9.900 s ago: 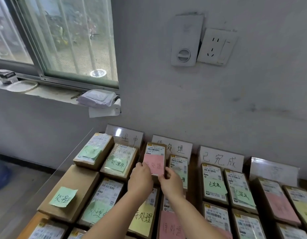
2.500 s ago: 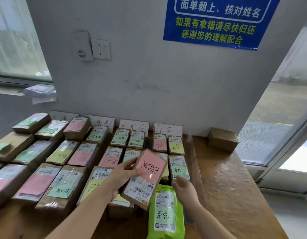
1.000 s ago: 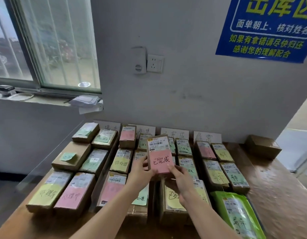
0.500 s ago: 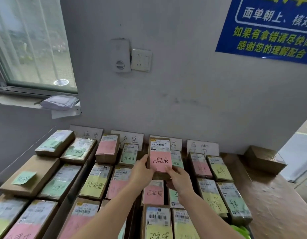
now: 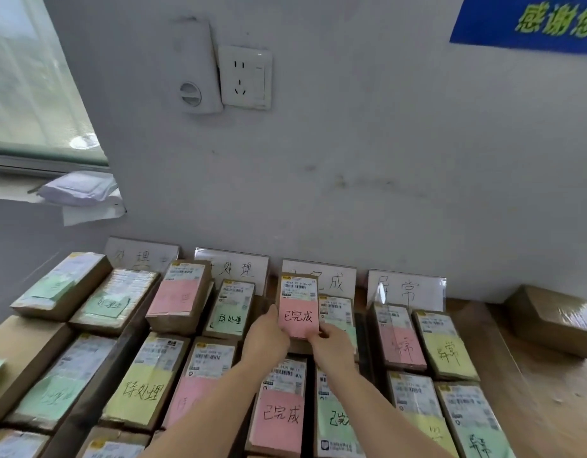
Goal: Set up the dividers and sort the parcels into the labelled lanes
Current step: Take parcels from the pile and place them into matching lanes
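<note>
Nearest, at bottom centre of the frame, a flat parcel (image 5: pixel 280 421) with a pink note lies on the surface (image 5: pixel 543 408) in the third lane from the left. Just beyond, in mid-frame, the left hand (image 5: pixel 267 335) and right hand (image 5: pixel 333 342) sit close together, each gripping a lower corner of the held parcel (image 5: pixel 298 305), tilted up at the far end of that lane. Behind it the lane card (image 5: pixel 336 280) stands against the wall (image 5: pixel 351 160), a socket (image 5: pixel 245 77) higher up.

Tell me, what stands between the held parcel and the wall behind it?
A white lane sign, set against the wall. The parcel with the pink note, gripped by the left hand and right hand, covers its left part. The head view shows this.
</note>
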### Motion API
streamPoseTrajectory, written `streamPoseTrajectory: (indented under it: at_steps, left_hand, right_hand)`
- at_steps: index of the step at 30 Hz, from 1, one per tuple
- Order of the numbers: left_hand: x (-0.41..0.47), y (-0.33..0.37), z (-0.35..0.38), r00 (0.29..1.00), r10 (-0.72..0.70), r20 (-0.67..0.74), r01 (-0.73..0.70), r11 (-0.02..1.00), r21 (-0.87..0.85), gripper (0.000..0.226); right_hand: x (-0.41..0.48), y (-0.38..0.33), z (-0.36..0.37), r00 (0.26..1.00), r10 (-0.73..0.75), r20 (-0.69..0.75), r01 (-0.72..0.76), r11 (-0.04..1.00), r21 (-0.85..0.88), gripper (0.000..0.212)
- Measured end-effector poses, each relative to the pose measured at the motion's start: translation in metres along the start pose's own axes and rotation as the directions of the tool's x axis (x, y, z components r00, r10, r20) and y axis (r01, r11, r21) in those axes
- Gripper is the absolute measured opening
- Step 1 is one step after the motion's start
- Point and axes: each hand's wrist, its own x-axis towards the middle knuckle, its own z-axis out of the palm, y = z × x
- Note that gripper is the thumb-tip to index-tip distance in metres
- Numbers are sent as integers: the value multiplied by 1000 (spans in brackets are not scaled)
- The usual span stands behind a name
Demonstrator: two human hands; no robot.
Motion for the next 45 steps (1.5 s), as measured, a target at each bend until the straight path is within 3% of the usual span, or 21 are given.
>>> streamPoseTrajectory:
  at_steps: [6,10,13,16,25,30,35,40,45]
  left_hand:
    - [8,-2,8,1000,12,16,-14,992,129,28]
    - [7,-1,7,999,42,31,-47,982,180,31]
    - [-2,2,1,994,98,37,-104,962,252,48]
    - [-15,5,-8,974,223,45,-222,894,388,60]
    - [-73,26,-35,885,427,187,-442,641,627,35]
    - [-120,48,-36,820,520,240,-542,569,619,25]
    - [-158,79,-20,754,598,273,-615,497,612,34]
    - [-191,124,9,685,652,326,-667,380,641,33]
    - [-222,175,56,664,667,339,-686,362,631,26]
  right_hand:
    - [8,7,7,1000,-22,15,24,991,-129,32]
    - [6,4,4,998,-59,30,64,978,-197,24]
    - [-2,3,-3,994,-102,43,110,961,-253,20]
    - [-16,-1,-15,986,-153,72,168,929,-329,29]
    - [-88,-4,-66,979,-194,62,183,698,-693,54]
    - [-140,1,-109,977,-215,-5,130,610,-782,47]
    - [-183,17,-159,969,-231,-85,62,563,-824,55]
    - [-211,38,-218,958,-234,-168,-7,564,-826,47]
    - [-226,68,-291,946,-242,-214,-41,567,-822,44]
